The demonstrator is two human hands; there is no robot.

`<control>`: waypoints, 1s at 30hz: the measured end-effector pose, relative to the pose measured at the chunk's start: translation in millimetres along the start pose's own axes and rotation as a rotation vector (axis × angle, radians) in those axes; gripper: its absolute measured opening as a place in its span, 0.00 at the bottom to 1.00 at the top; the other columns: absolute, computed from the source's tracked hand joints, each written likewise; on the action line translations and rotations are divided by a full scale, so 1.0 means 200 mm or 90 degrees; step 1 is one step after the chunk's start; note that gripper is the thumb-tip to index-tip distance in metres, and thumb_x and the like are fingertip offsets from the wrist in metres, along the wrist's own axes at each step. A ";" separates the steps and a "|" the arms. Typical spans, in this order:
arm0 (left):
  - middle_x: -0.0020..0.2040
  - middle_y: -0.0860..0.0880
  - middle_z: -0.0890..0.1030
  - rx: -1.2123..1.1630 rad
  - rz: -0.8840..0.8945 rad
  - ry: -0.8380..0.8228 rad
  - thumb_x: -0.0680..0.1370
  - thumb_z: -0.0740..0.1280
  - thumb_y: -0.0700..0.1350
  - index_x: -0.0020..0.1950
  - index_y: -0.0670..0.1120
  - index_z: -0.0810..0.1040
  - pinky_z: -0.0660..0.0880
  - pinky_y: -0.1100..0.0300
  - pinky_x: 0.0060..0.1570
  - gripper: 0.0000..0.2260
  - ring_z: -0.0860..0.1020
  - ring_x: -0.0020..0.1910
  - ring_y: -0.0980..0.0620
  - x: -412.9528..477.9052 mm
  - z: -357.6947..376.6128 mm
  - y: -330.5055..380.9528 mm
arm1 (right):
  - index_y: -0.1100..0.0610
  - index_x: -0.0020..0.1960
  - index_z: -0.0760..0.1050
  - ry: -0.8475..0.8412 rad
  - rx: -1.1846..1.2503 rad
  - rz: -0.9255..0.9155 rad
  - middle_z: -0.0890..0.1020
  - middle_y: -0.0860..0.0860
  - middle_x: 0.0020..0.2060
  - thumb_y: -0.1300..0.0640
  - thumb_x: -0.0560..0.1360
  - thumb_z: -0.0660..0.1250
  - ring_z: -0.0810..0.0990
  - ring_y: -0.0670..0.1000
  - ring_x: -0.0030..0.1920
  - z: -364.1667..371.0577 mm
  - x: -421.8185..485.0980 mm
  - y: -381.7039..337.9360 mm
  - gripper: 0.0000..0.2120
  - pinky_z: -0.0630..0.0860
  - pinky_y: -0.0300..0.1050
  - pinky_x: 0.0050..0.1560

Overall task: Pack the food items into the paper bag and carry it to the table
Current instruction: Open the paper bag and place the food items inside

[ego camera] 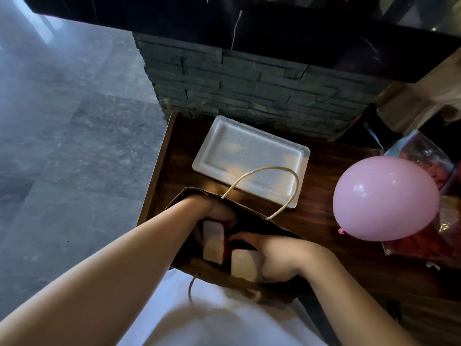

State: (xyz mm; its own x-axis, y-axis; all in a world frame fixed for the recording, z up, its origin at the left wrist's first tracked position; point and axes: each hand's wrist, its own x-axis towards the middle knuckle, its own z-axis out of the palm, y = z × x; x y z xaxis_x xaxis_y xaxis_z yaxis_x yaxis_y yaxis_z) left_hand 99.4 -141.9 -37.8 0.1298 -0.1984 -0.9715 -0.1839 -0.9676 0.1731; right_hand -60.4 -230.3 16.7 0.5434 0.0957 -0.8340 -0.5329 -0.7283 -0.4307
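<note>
A brown paper bag (pixel 269 227) with rope handles stands open on the wooden surface, close to my body. Both hands reach down inside it. My left hand (pixel 219 211) grips the top of one pale, red-edged food block (pixel 213 242). My right hand (pixel 282 255) is wrapped around a second pale block (pixel 245 267) beside the first. Both blocks stand upright in the bag. The bag's far rope handle (pixel 264 171) arches up over the tray behind it.
A white foam tray (pixel 249 156) lies behind the bag on the dark wooden surface (pixel 349 265). A pink balloon (pixel 385 198) and a clear plastic bag of red items (pixel 424 236) sit to the right. A dark stone-clad counter (pixel 249 91) rises behind; grey tiled floor (pixel 74 146) lies left.
</note>
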 end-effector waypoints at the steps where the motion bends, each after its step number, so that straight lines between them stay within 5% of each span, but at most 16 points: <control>1: 0.35 0.48 0.80 0.018 0.003 -0.004 0.78 0.63 0.51 0.35 0.43 0.77 0.81 0.58 0.35 0.16 0.80 0.31 0.52 0.00 0.01 0.01 | 0.32 0.73 0.53 0.001 -0.002 -0.001 0.73 0.50 0.66 0.56 0.69 0.68 0.75 0.55 0.60 0.00 0.00 0.00 0.40 0.77 0.49 0.57; 4: 0.55 0.41 0.77 0.025 -0.056 -0.066 0.79 0.59 0.50 0.54 0.39 0.73 0.77 0.51 0.57 0.15 0.78 0.45 0.45 -0.02 0.04 0.01 | 0.31 0.74 0.52 0.009 -0.013 0.022 0.72 0.51 0.69 0.60 0.71 0.66 0.74 0.56 0.62 0.02 0.04 0.00 0.42 0.76 0.50 0.60; 6: 0.60 0.38 0.73 0.049 -0.084 -0.072 0.82 0.55 0.50 0.59 0.38 0.69 0.70 0.51 0.66 0.16 0.75 0.51 0.40 -0.03 0.04 0.01 | 0.33 0.75 0.53 0.011 -0.029 0.036 0.70 0.51 0.70 0.61 0.73 0.66 0.73 0.56 0.64 0.03 0.07 0.01 0.40 0.74 0.50 0.62; 9: 0.51 0.41 0.78 0.061 -0.053 -0.036 0.75 0.64 0.56 0.51 0.46 0.73 0.81 0.49 0.48 0.15 0.80 0.44 0.42 -0.05 0.00 0.01 | 0.39 0.75 0.58 0.012 -0.026 0.064 0.70 0.52 0.70 0.55 0.76 0.64 0.72 0.57 0.65 0.04 0.11 0.02 0.31 0.71 0.48 0.62; 12: 0.50 0.43 0.76 0.096 0.005 0.010 0.68 0.68 0.60 0.62 0.46 0.71 0.81 0.54 0.33 0.28 0.80 0.41 0.41 -0.03 -0.02 0.01 | 0.46 0.75 0.60 0.074 -0.059 0.089 0.71 0.53 0.71 0.45 0.78 0.60 0.71 0.56 0.67 0.08 0.15 0.01 0.27 0.67 0.47 0.65; 15: 0.60 0.42 0.76 0.200 0.078 0.044 0.73 0.64 0.60 0.67 0.49 0.70 0.81 0.50 0.49 0.25 0.79 0.51 0.40 -0.01 0.04 0.03 | 0.52 0.73 0.66 0.074 -0.077 0.129 0.74 0.55 0.68 0.47 0.79 0.62 0.73 0.57 0.65 0.15 0.21 -0.02 0.23 0.68 0.49 0.67; 18: 0.71 0.44 0.70 0.321 0.149 0.076 0.79 0.57 0.55 0.71 0.49 0.69 0.65 0.49 0.70 0.21 0.70 0.68 0.44 0.01 0.08 0.04 | 0.60 0.74 0.64 0.044 -0.152 0.170 0.68 0.59 0.73 0.59 0.83 0.55 0.66 0.60 0.72 0.20 0.28 -0.08 0.20 0.62 0.55 0.72; 21: 0.72 0.45 0.69 0.349 0.150 0.077 0.81 0.55 0.54 0.73 0.49 0.67 0.62 0.51 0.72 0.22 0.68 0.70 0.45 0.02 0.10 0.06 | 0.65 0.73 0.63 0.067 -0.142 0.182 0.68 0.63 0.72 0.65 0.82 0.57 0.66 0.63 0.72 0.19 0.30 -0.11 0.20 0.64 0.57 0.70; 25: 0.72 0.45 0.70 0.338 0.175 0.098 0.80 0.55 0.57 0.72 0.49 0.67 0.63 0.51 0.71 0.23 0.69 0.69 0.45 0.03 0.09 0.05 | 0.60 0.64 0.75 0.136 -0.027 0.126 0.79 0.61 0.62 0.56 0.81 0.59 0.77 0.61 0.62 0.17 0.26 -0.01 0.15 0.72 0.49 0.51; 30: 0.71 0.43 0.71 0.242 0.186 0.137 0.82 0.54 0.53 0.71 0.45 0.69 0.65 0.58 0.64 0.21 0.70 0.68 0.46 0.01 0.13 0.06 | 0.61 0.74 0.62 0.138 0.056 0.215 0.67 0.61 0.72 0.58 0.83 0.55 0.66 0.58 0.72 0.10 0.30 0.05 0.20 0.60 0.46 0.70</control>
State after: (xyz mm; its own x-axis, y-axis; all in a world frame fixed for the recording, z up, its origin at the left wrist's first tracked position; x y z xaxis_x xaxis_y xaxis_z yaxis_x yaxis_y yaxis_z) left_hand 72.1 -150.6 -40.9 0.2101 -0.5178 -0.8293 -0.5780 -0.7499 0.3218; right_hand -46.5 -218.6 -44.8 0.4473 -0.2912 -0.8456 -0.7530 -0.6329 -0.1804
